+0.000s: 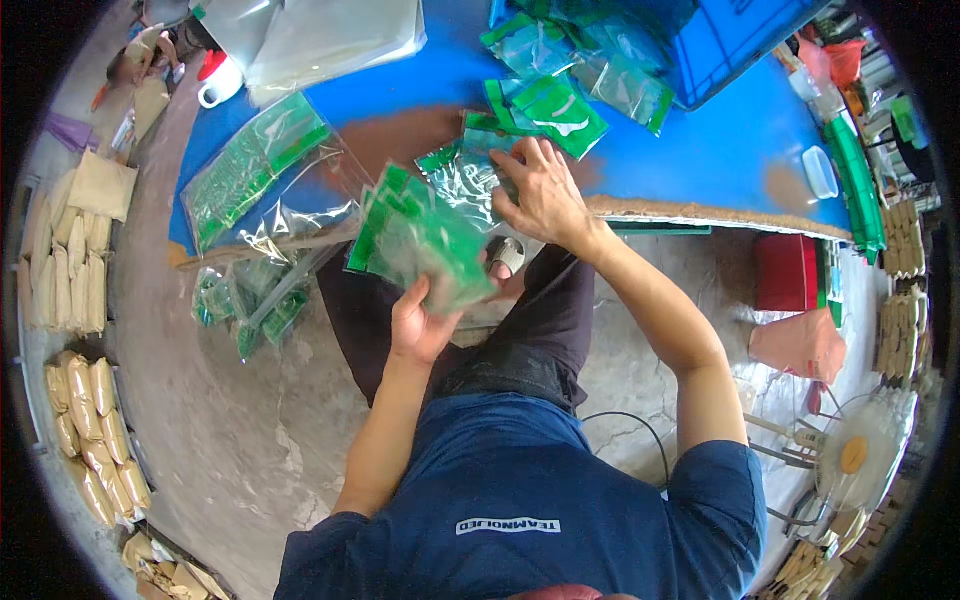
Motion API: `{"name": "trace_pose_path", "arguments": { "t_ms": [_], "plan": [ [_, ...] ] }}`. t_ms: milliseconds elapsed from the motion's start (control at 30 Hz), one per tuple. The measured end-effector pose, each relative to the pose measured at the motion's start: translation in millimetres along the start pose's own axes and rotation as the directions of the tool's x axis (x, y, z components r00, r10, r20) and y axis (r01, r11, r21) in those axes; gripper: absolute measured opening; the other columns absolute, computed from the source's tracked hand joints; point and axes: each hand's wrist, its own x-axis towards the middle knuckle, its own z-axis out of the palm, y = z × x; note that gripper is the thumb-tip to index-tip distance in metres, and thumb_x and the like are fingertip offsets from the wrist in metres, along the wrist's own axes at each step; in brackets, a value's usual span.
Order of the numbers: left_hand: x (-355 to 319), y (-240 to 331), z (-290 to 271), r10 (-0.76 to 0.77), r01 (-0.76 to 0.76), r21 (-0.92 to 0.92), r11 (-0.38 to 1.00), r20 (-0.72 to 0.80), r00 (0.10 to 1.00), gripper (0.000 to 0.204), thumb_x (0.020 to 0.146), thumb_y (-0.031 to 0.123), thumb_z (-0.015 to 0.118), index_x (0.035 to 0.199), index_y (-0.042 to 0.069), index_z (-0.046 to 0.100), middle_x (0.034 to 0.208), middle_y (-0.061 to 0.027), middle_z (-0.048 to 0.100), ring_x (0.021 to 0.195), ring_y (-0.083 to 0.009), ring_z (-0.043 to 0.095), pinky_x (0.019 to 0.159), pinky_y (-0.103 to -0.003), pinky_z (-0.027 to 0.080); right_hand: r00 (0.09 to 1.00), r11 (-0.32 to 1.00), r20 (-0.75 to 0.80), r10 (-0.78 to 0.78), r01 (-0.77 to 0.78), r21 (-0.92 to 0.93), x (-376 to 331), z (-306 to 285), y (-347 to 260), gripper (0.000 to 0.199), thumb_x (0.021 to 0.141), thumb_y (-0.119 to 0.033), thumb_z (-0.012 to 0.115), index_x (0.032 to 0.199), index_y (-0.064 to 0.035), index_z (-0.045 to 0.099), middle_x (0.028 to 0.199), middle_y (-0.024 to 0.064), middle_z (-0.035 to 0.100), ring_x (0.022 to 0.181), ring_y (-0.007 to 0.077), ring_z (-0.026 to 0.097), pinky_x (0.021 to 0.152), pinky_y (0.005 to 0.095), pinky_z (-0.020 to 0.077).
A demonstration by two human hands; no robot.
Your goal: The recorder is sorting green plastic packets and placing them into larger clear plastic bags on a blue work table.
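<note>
In my left hand (425, 322), closed fingers hold a stack of green and clear plastic pouches (405, 225), smeared by motion, over my lap at the table's near edge. My right hand (550, 200) is at the table edge, its fingers bent and its thumb against a shiny clear pouch with green ends (465, 185). Just beyond that hand lie loose green pouches (562, 115). More pouches (545, 45) are heaped farther back, beside a blue crate (735, 45).
A large clear bag of green pouches (265, 165) lies on the blue table (690, 165) at left. Behind it are clear plastic sheets (335, 45) and a white jug with a red lid (218, 78). A filled bag (255, 300) hangs below the edge. A fan (860, 455) stands right.
</note>
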Motion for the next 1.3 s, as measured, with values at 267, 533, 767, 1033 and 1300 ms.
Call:
{"name": "trace_pose_path", "arguments": {
  "t_ms": [267,533,767,1033,1300],
  "plan": [
    [26.2,-3.8,12.7,0.231,-0.162,0.265,0.951,-0.256,0.939,0.049,0.096,0.012,0.063,0.140,0.006,0.044,0.136,-0.0105,0.056,0.125,-0.0269,0.055,0.108,-0.047,0.045,1.000,1.000,0.026,0.017,-0.017,0.012,-15.0,-7.6,-10.0,0.046,0.085,-0.027,0.061,0.124,-0.0025,0.061,0.111,0.0191,0.054,0.101,0.0362,0.052,0.090,0.0465,0.0438],
    [-14.4,30.4,-52.5,0.124,-0.086,0.158,0.984,-0.248,0.961,0.048,0.094,0.013,0.064,0.137,0.002,0.048,0.137,-0.0121,0.056,0.126,-0.0296,0.055,0.109,-0.049,0.044,0.999,0.999,-0.046,0.007,-0.006,0.031,-35.0,-16.6,13.0,0.036,0.089,-0.018,0.065,0.119,-0.0002,0.060,0.118,0.0171,0.058,0.110,0.0359,0.055,0.093,0.0454,0.0459],
    [-1.7,20.6,-21.6,0.132,-0.103,0.186,0.977,-0.149,0.980,0.050,0.091,0.013,0.068,0.137,0.007,0.051,0.135,-0.0099,0.058,0.126,-0.0297,0.054,0.110,-0.052,0.041,0.957,0.923,0.067,-0.283,0.253,0.289,-36.4,-8.4,-28.9,0.042,0.088,-0.014,0.062,0.127,0.0017,0.058,0.132,0.0219,0.057,0.125,0.0393,0.053,0.107,0.0477,0.0400],
    [-24.9,22.4,-45.4,0.128,-0.076,0.277,0.958,-0.175,0.976,0.054,0.086,0.007,0.069,0.136,0.005,0.051,0.135,-0.0101,0.058,0.127,-0.0292,0.053,0.109,-0.047,0.042,1.000,0.990,-0.009,0.026,-0.027,-0.139,-36.2,-28.6,52.9,0.082,0.079,-0.050,0.076,0.136,0.0021,0.049,0.139,0.0276,0.048,0.131,0.0420,0.045,0.111,0.0488,0.0362],
    [-2.0,9.5,-36.5,0.032,-0.031,0.108,0.994,-0.006,0.999,0.069,0.078,0.011,0.080,0.139,0.008,0.050,0.142,-0.0116,0.052,0.133,-0.0329,0.046,0.115,-0.053,0.032,0.830,0.375,0.173,0.530,-0.413,0.830,-57.2,-11.2,-53.6,0.023,0.097,-0.016,0.063,0.114,-0.0003,0.063,0.090,0.0107,0.068,0.084,0.0189,0.070,0.069,0.0321,0.0551]
  ]
}}
